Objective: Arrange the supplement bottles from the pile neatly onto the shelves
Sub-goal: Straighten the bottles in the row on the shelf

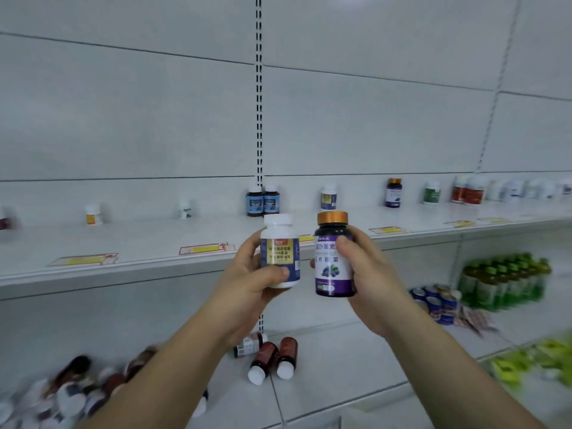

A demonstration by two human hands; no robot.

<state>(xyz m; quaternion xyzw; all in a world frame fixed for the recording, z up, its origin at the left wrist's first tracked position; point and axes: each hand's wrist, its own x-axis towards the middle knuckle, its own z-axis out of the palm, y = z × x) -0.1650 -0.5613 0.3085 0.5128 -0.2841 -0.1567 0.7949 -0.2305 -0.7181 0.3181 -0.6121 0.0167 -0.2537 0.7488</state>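
Left hand (244, 275) grips white bottle (280, 252); right hand (377, 283) grips dark bottle (332, 270).

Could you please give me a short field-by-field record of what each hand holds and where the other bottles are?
left hand: grips a white bottle, blue-and-gold label, upright
right hand: grips a dark bottle, gold cap, purple label, upright
upper shelf: bottles standing spaced along the back; price tags at the front edge
lookalike: gold-capped bottle standing on the upper shelf, right of centre
lower shelf: blurred pile at left; two brown bottles lying on their sides
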